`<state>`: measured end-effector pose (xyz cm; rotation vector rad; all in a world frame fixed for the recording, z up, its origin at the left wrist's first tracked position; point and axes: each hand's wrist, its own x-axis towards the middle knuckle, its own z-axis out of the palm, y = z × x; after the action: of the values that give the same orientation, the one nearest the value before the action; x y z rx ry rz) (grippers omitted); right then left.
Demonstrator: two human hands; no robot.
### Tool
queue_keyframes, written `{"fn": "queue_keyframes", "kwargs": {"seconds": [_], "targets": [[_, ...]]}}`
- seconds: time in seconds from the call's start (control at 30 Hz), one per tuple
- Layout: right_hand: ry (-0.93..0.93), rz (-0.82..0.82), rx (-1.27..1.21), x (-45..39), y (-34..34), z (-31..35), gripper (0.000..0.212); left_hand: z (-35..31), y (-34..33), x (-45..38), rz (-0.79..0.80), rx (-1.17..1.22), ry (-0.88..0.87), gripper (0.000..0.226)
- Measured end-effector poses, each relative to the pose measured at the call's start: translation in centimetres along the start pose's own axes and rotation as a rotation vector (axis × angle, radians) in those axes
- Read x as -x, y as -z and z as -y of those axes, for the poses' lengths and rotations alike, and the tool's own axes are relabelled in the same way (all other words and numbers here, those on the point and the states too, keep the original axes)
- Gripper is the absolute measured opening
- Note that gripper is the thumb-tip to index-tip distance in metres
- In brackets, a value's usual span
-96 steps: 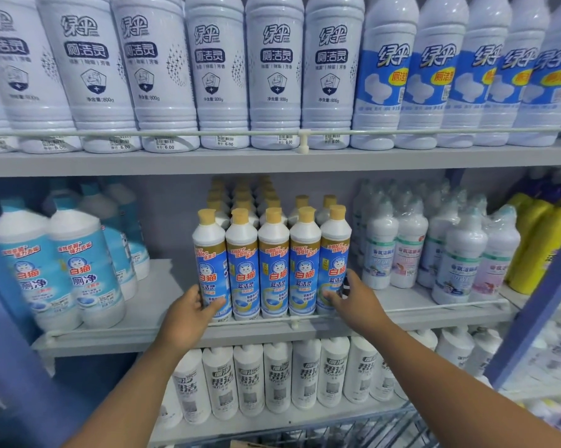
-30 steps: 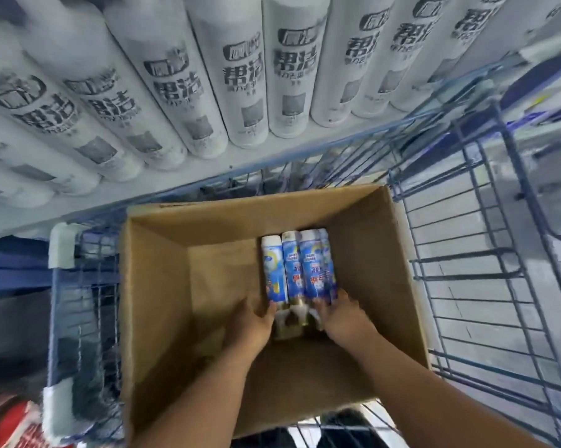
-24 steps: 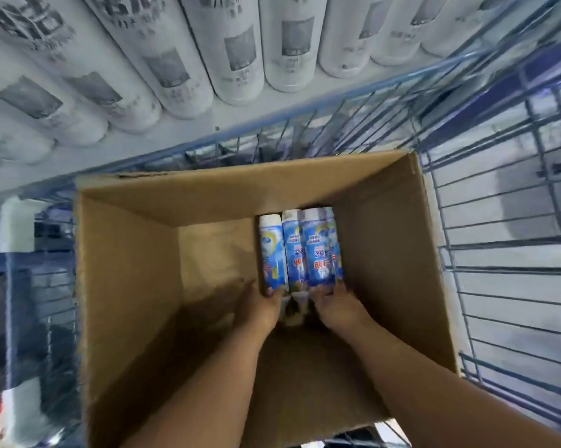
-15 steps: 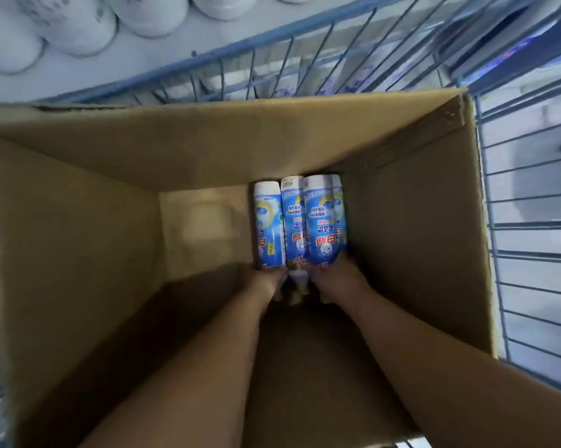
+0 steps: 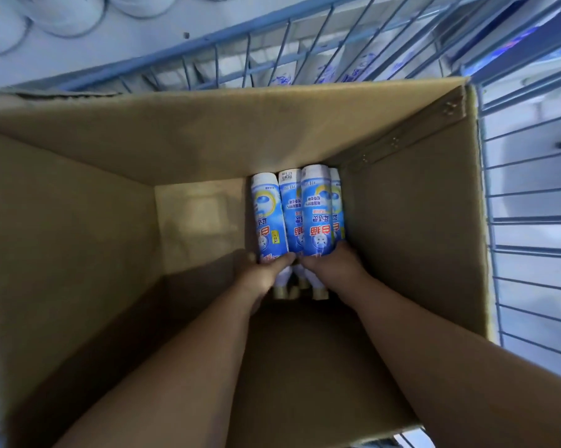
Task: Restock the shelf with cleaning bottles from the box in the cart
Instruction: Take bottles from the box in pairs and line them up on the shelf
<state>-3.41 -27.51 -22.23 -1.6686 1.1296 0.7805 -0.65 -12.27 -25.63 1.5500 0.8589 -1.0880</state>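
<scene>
While the cardboard box (image 5: 79,253) is filling most of the view, its near wall and left side are running off the frame, so its full outline is hard to make out. Beyond the box's far wall, the blue wire cart (image 5: 305,50) is showing only as bars along the top and right of the box, and past those bars the shelf (image 5: 111,43) is appearing as a pale strip with the rounded bottoms of white bottles cut off at the top edge. Through the bars some printed packaging is sitting blurred and unreadable.

Inside the box, against its far right corner, the cleaning bottles (image 5: 314,215) are lying in a tight group, bases pointing to the far wall and caps toward the near side. Four blue-labelled bodies are showing; the rightmost one is mostly hidden behind its neighbour, and the necks and caps are lying in shadow between the hands, partly covered.

The left hand (image 5: 263,276) is gripping the left side of the group near the shoulders, fingers curling round the outermost bottle. The right hand (image 5: 334,270) is gripping the right side at the same height, its fingers wrapping out of sight. Both hands are lying on the box's near side of the bottles, flanking the necks.
</scene>
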Motion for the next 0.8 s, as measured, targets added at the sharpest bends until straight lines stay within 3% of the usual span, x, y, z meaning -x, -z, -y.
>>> {"fn": "queue_keyframes", "kwargs": {"seconds": [0.07, 0.17, 0.27, 0.43, 0.63, 0.8], "targets": [[-0.021, 0.038, -0.083, 0.8, 0.0, 0.6, 0.029, -0.4, 0.2, 1.0, -0.064, 0.019, -0.025, 0.057], [-0.106, 0.107, -0.164, 2.1, 0.5, 1.7, 0.048, -1.5, 0.6, 2.8, -0.091, 0.043, -0.029, 0.053], [-0.124, 0.109, -0.203, 4.0, 1.6, 2.8, 0.041, -3.3, 0.9, 5.3, -0.072, 0.04, 0.015, 0.056], [-0.111, 0.078, -0.212, 7.5, 2.1, 4.2, 0.089, -5.5, 1.7, 10.2, -0.085, -0.085, -0.01, 0.058], [-0.033, 0.103, -0.253, 13.8, 3.3, 5.2, 0.086, -7.0, 2.6, 16.9, -0.21, -0.074, -0.14, 0.051], [0.119, 0.12, -0.241, 19.4, 4.9, 6.5, 0.079, -7.7, 3.3, 22.3, -0.213, -0.031, -0.259, 0.045]]}}
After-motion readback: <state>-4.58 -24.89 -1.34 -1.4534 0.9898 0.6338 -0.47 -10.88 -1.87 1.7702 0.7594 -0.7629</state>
